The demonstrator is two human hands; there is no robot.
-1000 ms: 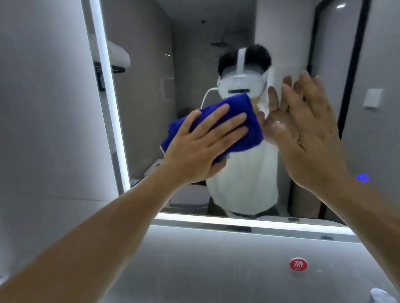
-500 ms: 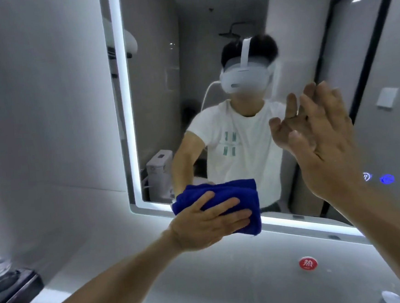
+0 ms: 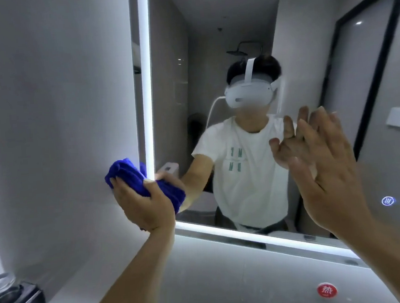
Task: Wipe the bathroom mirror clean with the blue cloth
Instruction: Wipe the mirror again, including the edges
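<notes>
Two hands are up at the glass; the left hand [image 3: 145,203] clenches the blue cloth [image 3: 126,176], bunched into a wad, at the lower left corner of the mirror [image 3: 173,93], where it overlaps the lit edge strip [image 3: 146,83] and the wall beside it; part of the cloth is buried in the palm; the right hand [image 3: 327,165] is spread flat, holding nothing, palm toward the glass further right, contact hard to make out; a dark tray [image 3: 12,300] is cut off at the lower left.
</notes>
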